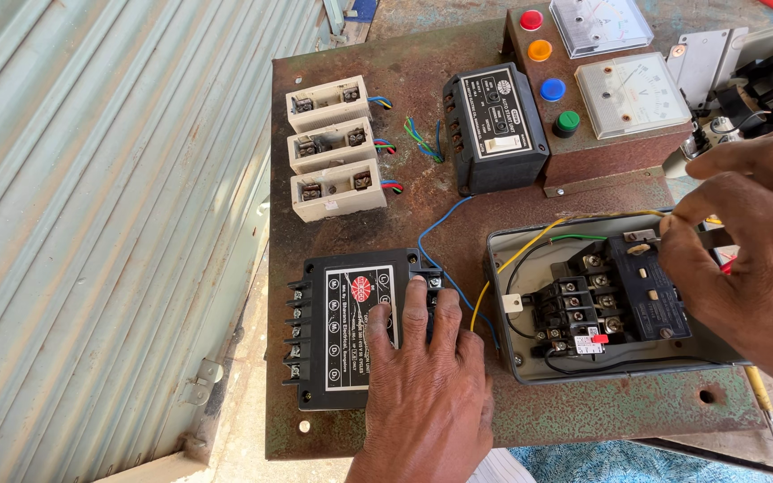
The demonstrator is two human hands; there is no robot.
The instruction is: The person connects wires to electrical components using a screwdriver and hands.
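My left hand point(427, 376) lies flat, released, on the black relay box point(346, 326); my right hand point(744, 241) pinches a yellow wire point(539, 240) at the contactor point(606, 300).

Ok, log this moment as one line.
left hand: flat on black relay unit | right hand: pinching yellow wire at open starter box | base: rusty panel
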